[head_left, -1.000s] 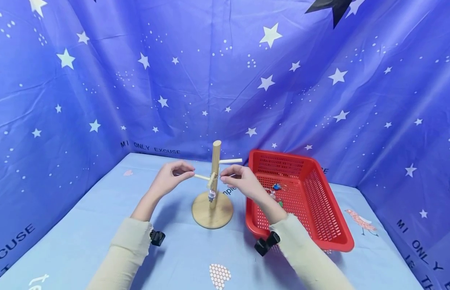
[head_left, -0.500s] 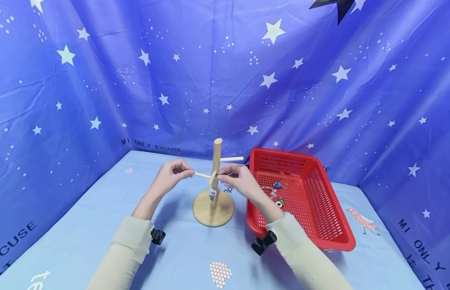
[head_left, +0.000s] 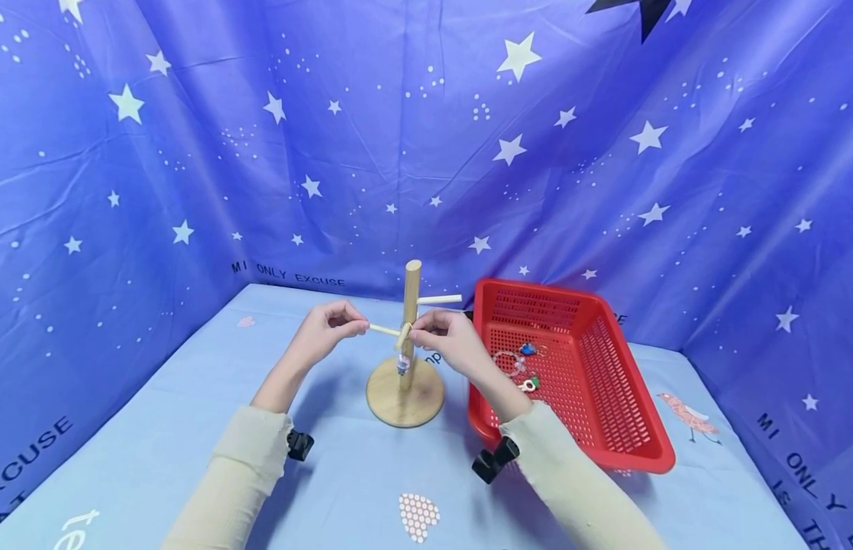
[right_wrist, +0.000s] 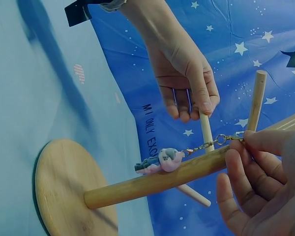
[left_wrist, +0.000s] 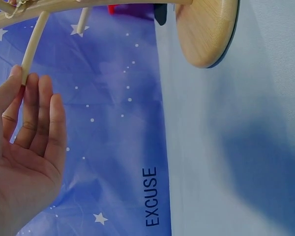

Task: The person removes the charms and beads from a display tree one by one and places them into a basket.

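Observation:
A wooden stand, with an upright post (head_left: 411, 289), several pegs and a round base (head_left: 388, 411), stands mid-table. Thumb and index finger of my left hand (head_left: 323, 336) pinch the tip of its left peg (left_wrist: 35, 42); the other fingers are loosely bent in the left wrist view. My right hand (head_left: 453, 341) is at the post beside the front peg (right_wrist: 258, 96). It pinches the end of a gold-coloured chain (right_wrist: 206, 145) belonging to a keychain. The keychain's grey-and-pink figure (right_wrist: 169, 160) hangs down along the post.
To the right stands a red perforated basket (head_left: 536, 290). Inside lie a pink bead bracelet (head_left: 510, 363), a blue charm (head_left: 528, 349) and a green-and-white charm (head_left: 531, 384). A starry blue curtain (head_left: 357, 153) rises behind the table.
My right hand has moved slightly left, its fingertips coming in closer against the post and front peg. The left hand keeps its pinch on the left peg.

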The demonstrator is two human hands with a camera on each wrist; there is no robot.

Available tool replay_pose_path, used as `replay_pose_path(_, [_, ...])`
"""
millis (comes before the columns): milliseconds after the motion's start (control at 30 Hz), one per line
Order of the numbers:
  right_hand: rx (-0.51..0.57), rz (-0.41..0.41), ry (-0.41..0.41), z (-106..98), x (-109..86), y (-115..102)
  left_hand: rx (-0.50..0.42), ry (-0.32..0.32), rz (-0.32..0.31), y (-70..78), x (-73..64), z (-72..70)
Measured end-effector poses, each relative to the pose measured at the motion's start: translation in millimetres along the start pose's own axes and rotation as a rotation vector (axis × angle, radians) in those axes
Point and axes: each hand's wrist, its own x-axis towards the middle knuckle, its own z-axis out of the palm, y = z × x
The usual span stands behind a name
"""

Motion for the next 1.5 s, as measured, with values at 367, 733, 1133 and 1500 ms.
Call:
replay_pose_path(367, [0.009,-0.021,-0.028,-1.2,-5.0,-3.0,-0.008,0.000,-0.025,0.9,0.8,-0.3])
replay_pose_path(733, [0.023,0.008,-0.060,0.4,-12.2,-9.3,0.002,-0.004,-0.034,0.1,1.7,0.1])
replay_pose_path(1133, [0.026,-0.029,-0.103,1.3,-18.4,-15.7,0.004,-0.007,-0.042,0.2,1.1,-0.4])
replay_pose_path(1500, [-0.007,-0.065,-0.132,-0.2,-23.8,-18.4,0.012,-0.007,-0.048,0.2,1.3,0.1])
